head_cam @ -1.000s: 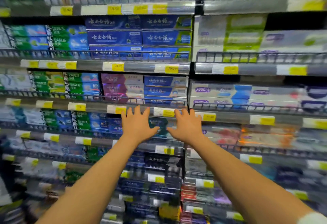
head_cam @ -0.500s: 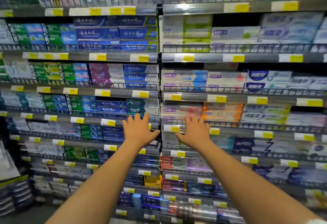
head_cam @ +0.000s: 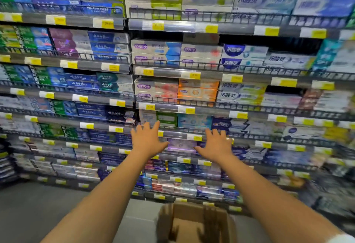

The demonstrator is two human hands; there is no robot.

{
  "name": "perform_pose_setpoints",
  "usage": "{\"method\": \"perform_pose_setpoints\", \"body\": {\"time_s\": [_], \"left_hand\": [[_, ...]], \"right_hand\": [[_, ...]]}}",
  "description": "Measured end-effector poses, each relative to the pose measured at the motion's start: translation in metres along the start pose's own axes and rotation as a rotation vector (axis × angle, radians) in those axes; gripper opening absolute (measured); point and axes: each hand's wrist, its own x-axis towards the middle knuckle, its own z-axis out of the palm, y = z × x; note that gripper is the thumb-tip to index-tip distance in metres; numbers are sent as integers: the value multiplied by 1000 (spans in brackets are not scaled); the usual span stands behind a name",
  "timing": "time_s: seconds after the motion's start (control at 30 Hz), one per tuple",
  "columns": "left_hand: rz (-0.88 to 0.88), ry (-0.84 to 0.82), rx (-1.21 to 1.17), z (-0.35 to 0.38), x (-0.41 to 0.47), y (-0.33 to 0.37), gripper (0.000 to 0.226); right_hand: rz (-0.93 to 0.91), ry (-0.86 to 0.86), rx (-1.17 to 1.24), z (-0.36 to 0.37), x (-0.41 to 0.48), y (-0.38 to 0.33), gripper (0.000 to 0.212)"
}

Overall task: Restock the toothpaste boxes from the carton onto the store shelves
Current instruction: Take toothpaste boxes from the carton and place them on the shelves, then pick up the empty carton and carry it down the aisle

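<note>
Both my arms stretch forward toward the store shelves (head_cam: 192, 111), which are packed with rows of toothpaste boxes (head_cam: 196, 92). My left hand (head_cam: 148, 140) has its fingers spread and holds nothing. My right hand (head_cam: 216, 145) is spread the same way a little to the right, also empty. Between the two hands shows a pale purple toothpaste box (head_cam: 180, 144) on a lower shelf; whether the hands touch it cannot be told. An open brown carton (head_cam: 196, 221) stands on the floor below my arms, blurred, its contents unclear.
Wire rails and yellow price tags (head_cam: 271, 31) run along each shelf front. Grey floor (head_cam: 48, 208) lies at the lower left. Stacked dark goods (head_cam: 5, 166) sit at the far left edge. The picture is motion-blurred toward the edges.
The view has swung right and down, so the shelves slid left and the carton on the floor came into sight. Both hands stay spread and empty in front of the shelves.
</note>
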Motion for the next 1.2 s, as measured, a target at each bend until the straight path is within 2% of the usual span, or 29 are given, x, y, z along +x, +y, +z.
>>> {"method": "perform_pose_setpoints", "body": {"time_s": [0.27, 0.67, 0.77, 0.93, 1.2], "left_hand": [[10, -184, 8, 97, -18, 85, 90], [12, -401, -6, 295, 27, 102, 91], [-1, -473, -11, 353, 36, 104, 88], [-31, -591, -23, 479, 34, 101, 88], [-223, -664, 2, 707, 18, 83, 93]], "right_hand": [[91, -165, 27, 70, -16, 119, 84], [255, -420, 58, 244, 20, 207, 80], [312, -490, 11, 308, 35, 227, 76], [345, -614, 0, 432, 35, 268, 87], [398, -582, 47, 652, 43, 338, 99]]}}
